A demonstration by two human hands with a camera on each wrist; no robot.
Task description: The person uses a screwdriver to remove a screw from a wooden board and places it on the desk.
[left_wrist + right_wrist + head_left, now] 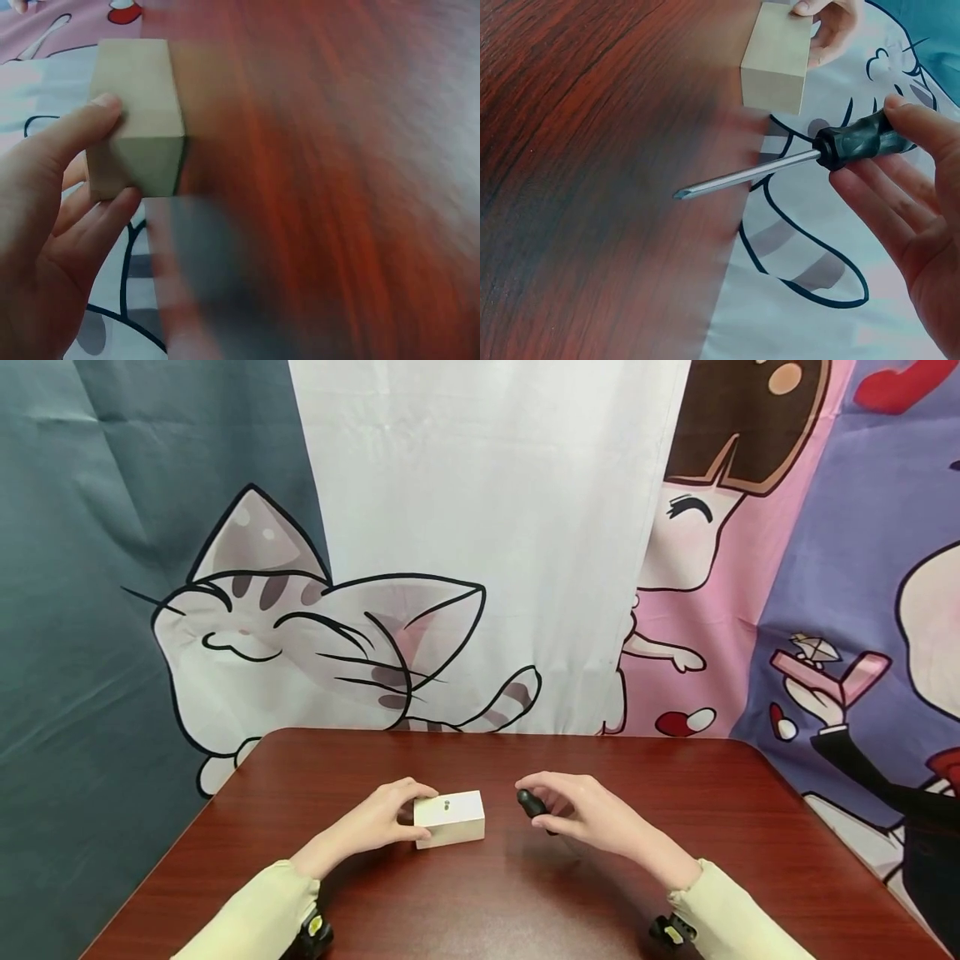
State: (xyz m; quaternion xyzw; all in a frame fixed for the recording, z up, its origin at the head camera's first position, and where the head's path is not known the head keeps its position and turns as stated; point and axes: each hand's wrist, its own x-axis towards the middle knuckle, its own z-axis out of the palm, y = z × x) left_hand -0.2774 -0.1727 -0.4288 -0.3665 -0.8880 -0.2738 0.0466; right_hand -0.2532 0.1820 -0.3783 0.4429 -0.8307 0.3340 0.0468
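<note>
My left hand (389, 814) grips the left end of a pale wooden block (459, 829), thumb on its near side and fingers around the far side. Two small dark spots mark the block's top face. In the left wrist view the thumb lies along one long face of the block (139, 90). To the right of the block, my right hand (592, 810) holds a screwdriver (866, 141) by its dark handle, between thumb and fingers. Its bare metal shaft points down toward the table in the right wrist view, with the tip clear of the block.
Both hands are over a glossy reddish-brown table (450, 910). Behind its far edge hangs a cloth backdrop (487, 468) printed with a cartoon cat and figures. Dark wrist-worn devices show at both sleeves.
</note>
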